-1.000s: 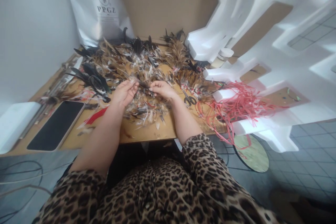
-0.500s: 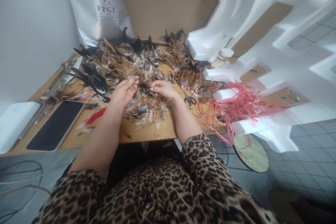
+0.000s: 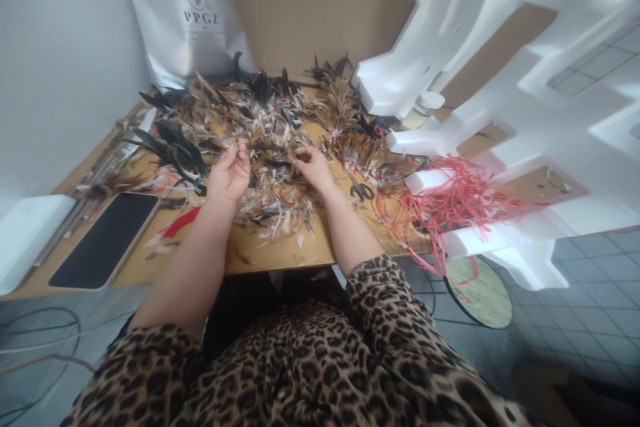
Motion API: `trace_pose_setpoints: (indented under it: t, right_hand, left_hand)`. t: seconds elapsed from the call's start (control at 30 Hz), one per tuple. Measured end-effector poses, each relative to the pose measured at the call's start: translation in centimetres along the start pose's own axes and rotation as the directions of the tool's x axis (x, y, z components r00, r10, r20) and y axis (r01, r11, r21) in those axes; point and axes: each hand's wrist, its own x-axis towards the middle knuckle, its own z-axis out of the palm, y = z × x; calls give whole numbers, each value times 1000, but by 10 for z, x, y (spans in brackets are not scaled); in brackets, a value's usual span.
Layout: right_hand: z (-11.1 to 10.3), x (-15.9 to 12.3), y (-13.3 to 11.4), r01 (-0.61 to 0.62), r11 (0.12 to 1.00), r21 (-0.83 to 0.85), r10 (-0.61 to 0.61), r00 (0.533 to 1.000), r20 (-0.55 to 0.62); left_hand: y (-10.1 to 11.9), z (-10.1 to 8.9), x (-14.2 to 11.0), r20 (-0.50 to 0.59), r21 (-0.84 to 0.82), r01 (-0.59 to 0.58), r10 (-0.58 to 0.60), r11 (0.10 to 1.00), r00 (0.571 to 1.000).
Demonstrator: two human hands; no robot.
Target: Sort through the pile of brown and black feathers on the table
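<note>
My left hand (image 3: 229, 173) is raised over the loose feathers (image 3: 273, 203), palm partly turned up, with thumb and fingertips pinched together. A dark feather (image 3: 266, 146) reaches rightward from those fingertips. To its right, my right hand (image 3: 313, 168) has thumb and forefinger closed in a pinch. Another dark feather (image 3: 280, 163) ends at its fingertips. Brown, black and white feathers lie in a heap under and beyond both hands. A bundle of long black feathers (image 3: 173, 150) rests left of my left hand.
Scissors (image 3: 359, 188) lie right of my right hand, near bound brown feathers (image 3: 373, 153). Red ribbon strips (image 3: 460, 193) drape over white foam (image 3: 475, 240). A phone (image 3: 105, 240) and a white box (image 3: 33, 237) sit at the left. A silver bag (image 3: 195, 47) stands behind.
My hands have drawn apart: the left moved left and slightly down, the right a little to the right. The dark feather by my left fingertips now shows more clearly.
</note>
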Motion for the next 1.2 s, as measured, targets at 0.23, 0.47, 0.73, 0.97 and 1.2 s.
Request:
trace_pose_setpoints:
  t: [0.23, 0.47, 0.73, 0.97, 1.2]
  right_hand:
    - [8, -19, -32, -64, 931, 359, -6, 982, 190]
    - [30, -29, -41, -150, 839, 523, 76, 984, 160]
    - [24, -27, -39, -132, 844, 520, 69, 988, 140]
    - [9, -22, -35, -82, 901, 427, -2, 981, 192]
    - [5, -20, -32, -28, 952, 306, -55, 964, 261]
  left_hand:
    - [-5, 4, -6, 59, 13, 13, -14, 1000, 998]
    - [-18, 10, -14, 84, 74, 175, -181, 982, 980]
    - [-18, 9, -15, 138, 152, 218, -239, 964, 961]
    - [-19, 6, -15, 146, 351, 179, -243, 919, 959]
    - [-22, 5, -17, 190, 516, 165, -300, 840, 935]
